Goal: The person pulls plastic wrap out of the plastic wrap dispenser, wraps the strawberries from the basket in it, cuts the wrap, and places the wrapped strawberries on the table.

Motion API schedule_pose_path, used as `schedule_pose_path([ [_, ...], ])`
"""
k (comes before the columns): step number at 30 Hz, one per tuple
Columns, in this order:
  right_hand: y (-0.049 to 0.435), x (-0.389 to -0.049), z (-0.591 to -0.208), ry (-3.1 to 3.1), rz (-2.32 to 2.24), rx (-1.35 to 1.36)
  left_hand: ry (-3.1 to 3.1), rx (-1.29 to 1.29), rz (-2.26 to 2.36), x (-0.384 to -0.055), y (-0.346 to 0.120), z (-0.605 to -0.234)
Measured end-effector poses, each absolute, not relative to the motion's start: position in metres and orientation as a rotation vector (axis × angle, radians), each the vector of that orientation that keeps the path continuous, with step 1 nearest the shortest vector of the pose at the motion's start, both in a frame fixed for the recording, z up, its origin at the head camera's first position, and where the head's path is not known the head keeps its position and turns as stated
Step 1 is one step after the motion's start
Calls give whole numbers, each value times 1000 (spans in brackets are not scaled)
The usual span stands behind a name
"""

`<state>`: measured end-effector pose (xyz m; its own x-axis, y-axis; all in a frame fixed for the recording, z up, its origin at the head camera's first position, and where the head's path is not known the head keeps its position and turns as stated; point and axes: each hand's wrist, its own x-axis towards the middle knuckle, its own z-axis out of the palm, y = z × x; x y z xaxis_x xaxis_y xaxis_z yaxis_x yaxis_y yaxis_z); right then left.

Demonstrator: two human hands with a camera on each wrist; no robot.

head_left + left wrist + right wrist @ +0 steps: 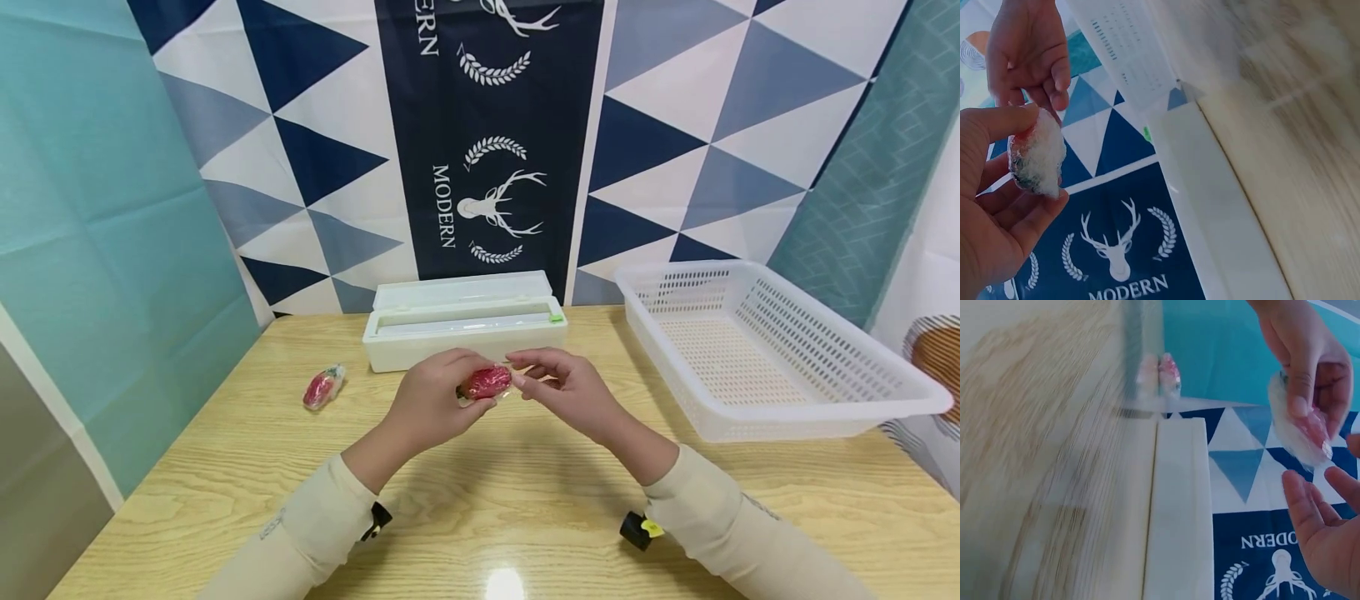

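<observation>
While gripped (left hand (431,408)), wrapped strawberry (485,382) hovers.

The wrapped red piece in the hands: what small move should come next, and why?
Probably the right hand presses the loose film down against the wrapped red piece, which the left hand grips; its fingers sit at the piece's end, where clear film seems to stick out.

My sleeves (315,525) are beige, the lump (486,382) red, like the one (323,387) on the pale wood-grain table (525,500); box (463,321) and perforated basket (757,350) white, backdrop (495,142) navy-white triangles and a white stag.
</observation>
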<state>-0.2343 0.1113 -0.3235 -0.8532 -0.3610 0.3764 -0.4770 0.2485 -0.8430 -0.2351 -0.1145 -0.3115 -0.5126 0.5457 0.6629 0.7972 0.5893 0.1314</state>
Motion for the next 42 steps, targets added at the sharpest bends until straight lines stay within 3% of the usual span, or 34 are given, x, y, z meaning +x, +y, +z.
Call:
schedule_pose_path([
  [7, 120, -233, -325, -2458, 1221, 975, -2410, -914, -529, -233, -135, -319],
  [27, 145, -224, -330, -2627, 611, 1188, -2802, -536, -522, -236, -217, -341],
  [42, 152, -226, -336, -2594, 487, 1213, -2956, -539, -333, -257, -274, -347],
])
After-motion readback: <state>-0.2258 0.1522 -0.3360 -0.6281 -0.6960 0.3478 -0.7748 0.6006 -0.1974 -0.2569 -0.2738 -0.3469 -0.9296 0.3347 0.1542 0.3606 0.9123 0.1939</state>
